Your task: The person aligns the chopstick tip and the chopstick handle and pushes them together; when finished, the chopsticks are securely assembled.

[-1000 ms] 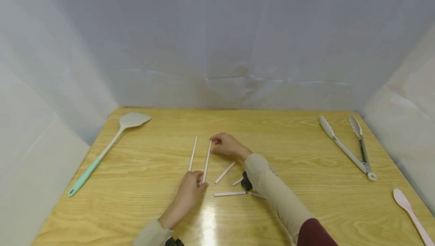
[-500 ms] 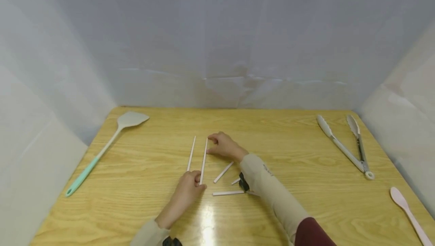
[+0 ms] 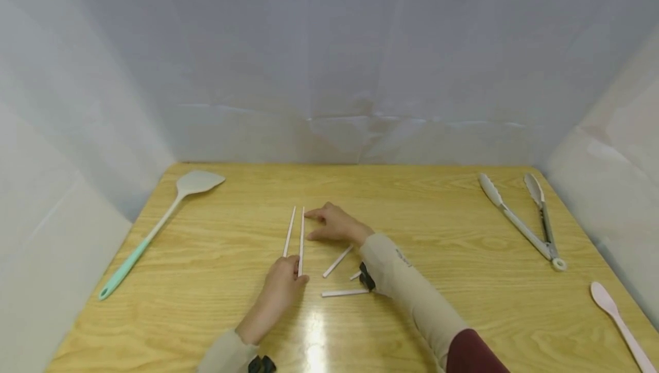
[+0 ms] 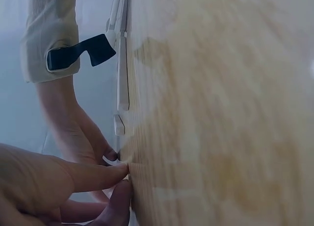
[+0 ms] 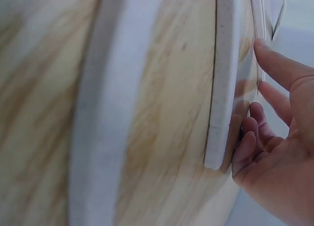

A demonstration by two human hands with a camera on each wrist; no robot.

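Note:
Two long thin white sticks lie almost side by side on the wooden table in the head view, the left stick (image 3: 290,231) leaning slightly and the right stick (image 3: 301,238) nearly straight up and down. My left hand (image 3: 280,283) pinches the near end of the right stick between thumb and fingers, and covers the near end of the left one. At the far end, my right hand (image 3: 337,224) touches the right stick with its extended index finger (image 5: 274,59). The right thumb points toward the same stick, and the other fingers curl loosely, as the right wrist view shows.
Shorter white sticks lie by the right forearm: a slanted stick (image 3: 337,261), a level stick (image 3: 345,293) and one partly hidden by the wrist. A spatula (image 3: 198,182) with a green handle lies left; tongs (image 3: 522,227) and a pink spoon (image 3: 615,316) lie right.
The right stick has moved left, closer to the left stick, and now stands straighter. My right hand has shifted left with it, and its index finger has straightened from a pinch.

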